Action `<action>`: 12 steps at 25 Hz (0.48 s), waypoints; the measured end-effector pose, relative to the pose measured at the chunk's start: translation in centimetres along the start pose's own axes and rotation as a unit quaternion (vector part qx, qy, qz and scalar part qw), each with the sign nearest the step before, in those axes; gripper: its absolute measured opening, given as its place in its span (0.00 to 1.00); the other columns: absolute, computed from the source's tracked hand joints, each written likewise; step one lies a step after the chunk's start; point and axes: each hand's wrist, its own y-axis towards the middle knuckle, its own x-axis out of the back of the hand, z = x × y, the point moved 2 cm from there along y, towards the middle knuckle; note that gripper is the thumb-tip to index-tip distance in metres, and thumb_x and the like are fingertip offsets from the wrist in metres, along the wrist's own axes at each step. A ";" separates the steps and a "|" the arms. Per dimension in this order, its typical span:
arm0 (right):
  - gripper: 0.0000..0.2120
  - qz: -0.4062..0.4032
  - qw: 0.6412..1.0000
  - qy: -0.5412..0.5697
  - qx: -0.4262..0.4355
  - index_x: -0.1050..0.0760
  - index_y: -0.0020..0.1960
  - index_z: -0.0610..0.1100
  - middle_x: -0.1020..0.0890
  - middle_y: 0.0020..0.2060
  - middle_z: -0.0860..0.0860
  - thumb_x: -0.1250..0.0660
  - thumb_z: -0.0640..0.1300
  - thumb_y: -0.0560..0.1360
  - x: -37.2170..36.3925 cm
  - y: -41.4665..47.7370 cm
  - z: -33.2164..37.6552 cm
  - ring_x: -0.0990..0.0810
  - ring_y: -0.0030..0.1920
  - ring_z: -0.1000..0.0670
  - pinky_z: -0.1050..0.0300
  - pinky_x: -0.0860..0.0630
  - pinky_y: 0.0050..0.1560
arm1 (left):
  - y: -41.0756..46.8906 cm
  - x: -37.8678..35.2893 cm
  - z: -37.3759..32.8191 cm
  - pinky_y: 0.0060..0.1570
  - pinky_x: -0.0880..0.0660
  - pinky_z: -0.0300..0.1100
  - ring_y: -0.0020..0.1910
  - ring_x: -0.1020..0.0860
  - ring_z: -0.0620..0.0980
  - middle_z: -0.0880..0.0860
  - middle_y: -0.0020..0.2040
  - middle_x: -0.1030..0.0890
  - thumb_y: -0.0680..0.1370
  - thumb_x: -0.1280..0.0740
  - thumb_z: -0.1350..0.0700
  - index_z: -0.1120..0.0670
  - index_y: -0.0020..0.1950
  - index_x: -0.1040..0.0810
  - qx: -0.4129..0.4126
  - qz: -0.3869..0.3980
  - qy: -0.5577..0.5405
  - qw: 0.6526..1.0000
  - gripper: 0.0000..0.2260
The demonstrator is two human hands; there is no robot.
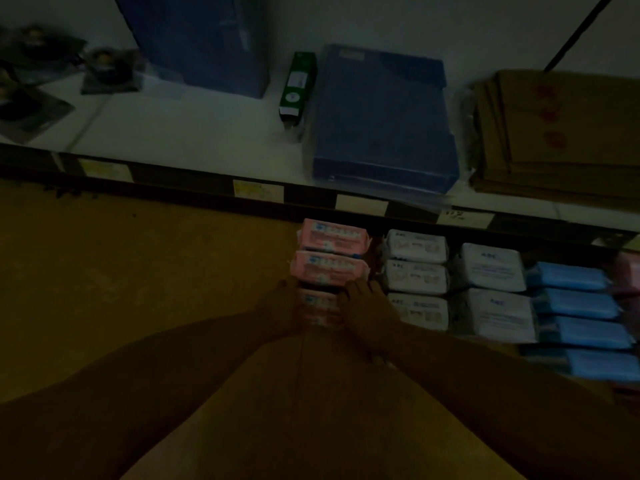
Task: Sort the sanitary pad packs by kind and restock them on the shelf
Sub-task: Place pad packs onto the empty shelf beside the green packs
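two hands on one pack — the left hand (pixel 282 311) and right hand (pixel 363 308) clasp the nearest pink pack (pixel 320 308) from either side, at the near end of the pink column on the lower shelf. best to slide it straight back, flush against the pink pack behind (pixel 329 266), clear of the white packs (pixel 417 273) just right. soft, glossy wrapper — dim light blurs the print.

Lower shelf (pixel 145 289), pink packs (pixel 330 252), white packs (pixel 417 273), blue packs (pixel 581 304) in rows
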 end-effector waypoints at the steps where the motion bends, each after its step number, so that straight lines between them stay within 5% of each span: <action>1: 0.15 -0.008 1.000 0.005 0.005 0.18 0.36 0.44 0.19 0.33 0.47 0.31 0.55 0.60 -0.1 0.0 -0.2 0.19 0.35 0.46 0.54 0.21 0.37 | 0.1 -0.2 0.0 0.67 0.51 0.37 0.73 0.41 0.52 0.56 0.75 0.44 0.80 0.39 0.55 0.59 0.74 0.49 -0.006 -0.001 0.010 1.000 0.28; 4: 0.22 -0.018 0.998 0.059 -0.005 0.19 0.39 0.40 0.19 0.35 0.43 0.37 0.58 0.64 0.1 1.1 -1.9 0.19 0.36 0.42 0.49 0.21 0.35 | 0.1 -0.1 -0.2 0.67 0.47 0.39 0.71 0.38 0.52 0.57 0.74 0.41 0.79 0.39 0.55 0.59 0.74 0.44 -0.015 -0.037 0.011 0.999 0.26; 7: 0.15 -0.062 0.992 0.099 -0.036 0.22 0.41 0.35 0.22 0.35 0.37 0.28 0.43 0.59 1.4 2.2 -3.4 0.20 0.33 0.36 0.41 0.23 0.36 | -0.1 -0.1 0.0 0.67 0.42 0.41 0.69 0.35 0.55 0.59 0.71 0.36 0.72 0.35 0.45 0.60 0.72 0.42 -0.019 -0.038 -0.021 0.999 0.35; 9: 0.22 -0.039 0.996 0.062 -0.056 0.23 0.51 0.35 0.22 0.45 0.36 0.24 0.42 0.60 1.7 2.8 -3.7 0.21 0.43 0.35 0.39 0.25 0.49 | -0.2 -0.2 -0.2 0.69 0.44 0.40 0.70 0.37 0.54 0.57 0.72 0.37 0.65 0.40 0.36 0.60 0.73 0.44 -0.030 -0.020 -0.028 0.999 0.43; 12: 0.26 -0.007 0.998 0.034 -0.050 0.38 0.69 0.40 0.33 0.64 0.39 0.36 0.46 0.74 1.0 3.5 -3.6 0.31 0.62 0.40 0.47 0.41 0.67 | 0.4 -0.5 0.2 0.70 0.44 0.41 0.70 0.36 0.55 0.58 0.71 0.35 0.55 0.52 0.32 0.61 0.72 0.42 -0.026 -0.025 -0.041 0.999 0.51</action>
